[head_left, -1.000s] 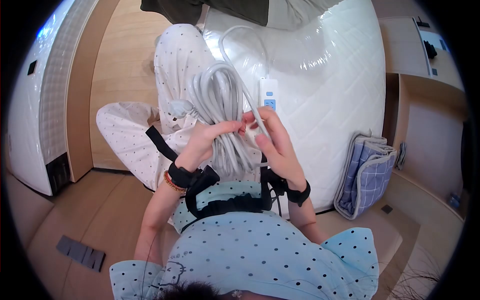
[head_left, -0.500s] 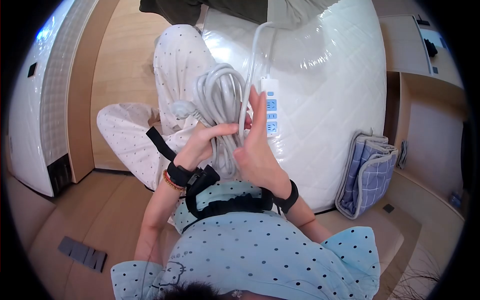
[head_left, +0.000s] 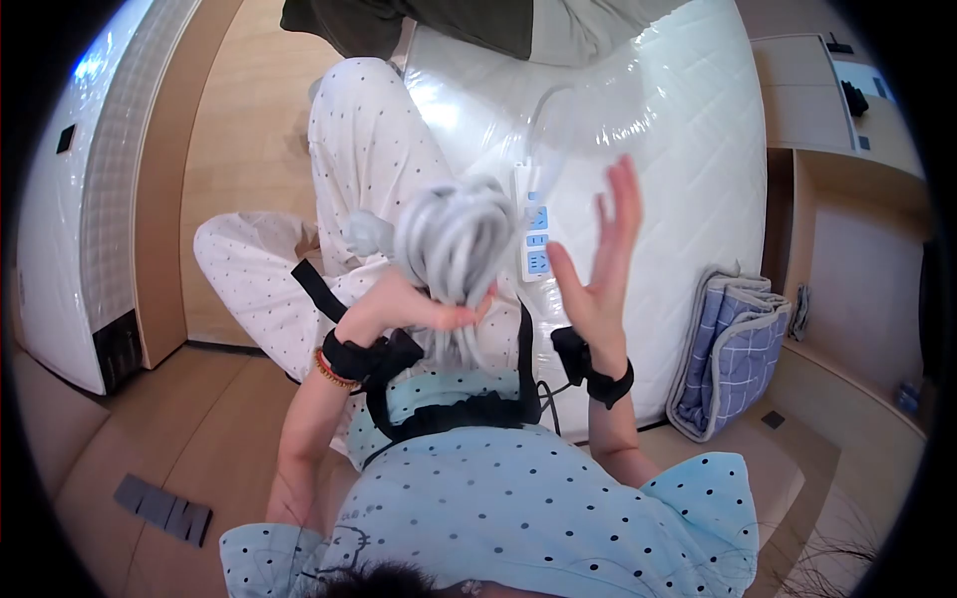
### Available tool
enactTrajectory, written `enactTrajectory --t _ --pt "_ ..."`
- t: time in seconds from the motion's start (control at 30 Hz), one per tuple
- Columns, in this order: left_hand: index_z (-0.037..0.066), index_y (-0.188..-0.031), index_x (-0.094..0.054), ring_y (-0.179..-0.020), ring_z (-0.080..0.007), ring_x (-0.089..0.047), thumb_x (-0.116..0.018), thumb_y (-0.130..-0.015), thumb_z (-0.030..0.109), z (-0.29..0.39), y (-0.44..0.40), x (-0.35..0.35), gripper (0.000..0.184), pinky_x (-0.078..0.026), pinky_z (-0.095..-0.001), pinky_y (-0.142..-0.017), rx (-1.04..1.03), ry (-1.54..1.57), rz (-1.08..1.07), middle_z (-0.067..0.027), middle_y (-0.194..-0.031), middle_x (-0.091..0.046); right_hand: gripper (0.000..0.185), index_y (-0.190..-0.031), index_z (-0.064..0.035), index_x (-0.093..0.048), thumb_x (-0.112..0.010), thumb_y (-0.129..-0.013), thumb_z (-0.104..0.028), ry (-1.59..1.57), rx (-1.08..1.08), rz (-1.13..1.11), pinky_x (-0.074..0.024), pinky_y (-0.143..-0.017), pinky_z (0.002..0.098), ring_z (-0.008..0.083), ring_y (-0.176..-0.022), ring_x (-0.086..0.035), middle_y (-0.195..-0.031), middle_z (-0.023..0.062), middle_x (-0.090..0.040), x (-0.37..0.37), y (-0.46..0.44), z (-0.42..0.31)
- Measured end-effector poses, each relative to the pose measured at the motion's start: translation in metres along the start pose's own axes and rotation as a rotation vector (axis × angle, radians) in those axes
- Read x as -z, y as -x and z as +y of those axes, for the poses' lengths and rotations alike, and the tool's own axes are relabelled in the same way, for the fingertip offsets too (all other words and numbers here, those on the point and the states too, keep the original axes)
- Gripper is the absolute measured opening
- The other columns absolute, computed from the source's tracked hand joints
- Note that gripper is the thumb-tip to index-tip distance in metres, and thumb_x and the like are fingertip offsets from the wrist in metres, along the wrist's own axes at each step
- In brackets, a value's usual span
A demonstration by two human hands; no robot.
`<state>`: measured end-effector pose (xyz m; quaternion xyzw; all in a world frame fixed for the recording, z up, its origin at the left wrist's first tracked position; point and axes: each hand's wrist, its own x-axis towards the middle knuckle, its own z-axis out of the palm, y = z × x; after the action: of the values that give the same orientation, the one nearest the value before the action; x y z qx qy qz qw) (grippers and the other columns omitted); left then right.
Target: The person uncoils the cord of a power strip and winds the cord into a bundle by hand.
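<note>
A thick coil of pale grey cable [head_left: 456,234] is gripped round its lower middle by my left hand [head_left: 419,304]. The plug [head_left: 367,233] hangs out at the coil's left side, blurred. My right hand [head_left: 601,274] is raised to the right of the coil, fingers spread, holding nothing. Between the coil and my right hand, a white power strip [head_left: 536,239] with blue sockets lies on the plastic-covered mattress [head_left: 678,159]. Its cable runs from the top end of the strip and blurs near my right fingers.
Another person's dark-clothed leg [head_left: 459,22] is at the top edge. A folded blue checked cloth [head_left: 733,349] rests by the mattress's right side. A grey flat piece [head_left: 162,506] lies at the lower left. Open shelving [head_left: 847,229] stands at the right.
My right hand has let go of the cable, moved right and opened. The coil in my left hand has shifted slightly right and down, and the loose cable has dropped from its upright loop.
</note>
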<state>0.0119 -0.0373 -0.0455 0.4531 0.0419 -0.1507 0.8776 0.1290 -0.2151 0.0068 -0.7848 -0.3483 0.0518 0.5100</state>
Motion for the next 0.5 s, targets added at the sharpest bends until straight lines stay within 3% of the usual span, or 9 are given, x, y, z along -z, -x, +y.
enactTrajectory --t 0.13,0.17,0.2,0.3,0.43,0.5 --pt "0.006 -0.090 -0.063 -0.074 -0.0064 -0.055 -0.075 -0.062 0.009 0.009 0.007 -0.009 0.031 -0.046 -0.0234 -0.067 0.057 -0.051 -0.054 0.0012 -0.079 -0.062 0.069 -0.136 -0.0062 -0.034 -0.064 -0.074 -0.009 0.372 0.249 0.126 -0.0136 -0.109 0.0481 0.0346 -0.137 -0.014 -0.147 0.0204 -0.016 0.016 -0.008 0.002" --pt "0.007 -0.091 -0.063 -0.074 -0.0062 -0.055 -0.075 -0.062 0.008 0.008 0.007 -0.006 0.032 -0.046 -0.0230 -0.067 0.092 -0.057 -0.097 0.0014 -0.079 -0.062 0.073 -0.137 -0.0061 -0.032 -0.065 -0.073 -0.008 0.482 0.253 0.040 -0.0157 -0.109 0.0470 0.0345 -0.136 -0.016 -0.147 0.0195 -0.017 0.017 -0.010 0.001" --pt "0.007 -0.092 -0.063 -0.074 -0.0064 -0.054 -0.076 -0.061 0.008 0.009 0.006 -0.005 0.033 -0.046 -0.0230 -0.066 -0.109 -0.264 -0.101 0.0015 -0.080 -0.062 0.076 -0.138 -0.0059 -0.029 -0.066 -0.072 -0.007 0.593 0.256 -0.046 -0.0177 -0.109 0.0458 0.0343 -0.136 -0.019 -0.147 0.0187 -0.017 0.019 -0.013 0.000" --pt "0.006 -0.094 -0.062 -0.073 -0.0072 -0.053 -0.076 -0.061 0.009 0.011 0.006 -0.001 0.036 -0.045 -0.0227 -0.066 -0.552 -0.765 -0.128 0.0016 -0.081 -0.062 0.070 -0.135 -0.0067 -0.034 -0.066 -0.073 -0.009 0.374 0.096 -0.114 -0.0155 -0.109 0.0464 0.0334 -0.136 -0.018 -0.147 0.0175 -0.020 0.010 -0.015 0.008" --pt "0.006 -0.095 -0.062 -0.076 -0.0085 -0.052 -0.077 -0.062 0.014 -0.008 0.004 0.007 0.038 -0.043 -0.0233 -0.069 -0.685 -1.040 -0.264 -0.0001 -0.083 -0.061 0.060 -0.131 -0.0056 -0.040 -0.065 -0.077 -0.013 -0.141 0.041 0.171 -0.0159 -0.110 0.0432 0.0320 -0.137 -0.018 -0.144 0.0154 -0.030 -0.009 -0.023 0.022" --pt "0.006 -0.096 -0.062 -0.077 -0.0090 -0.052 -0.076 -0.063 0.015 -0.012 0.001 0.008 0.037 -0.043 -0.0240 -0.070 -0.736 -1.197 -0.293 -0.0006 -0.083 -0.061 0.050 -0.128 -0.0038 -0.042 -0.060 -0.082 -0.011 -0.135 0.023 0.078 -0.0190 -0.109 0.0393 0.0310 -0.134 -0.026 -0.138 0.0159 -0.038 -0.012 -0.026 0.022"
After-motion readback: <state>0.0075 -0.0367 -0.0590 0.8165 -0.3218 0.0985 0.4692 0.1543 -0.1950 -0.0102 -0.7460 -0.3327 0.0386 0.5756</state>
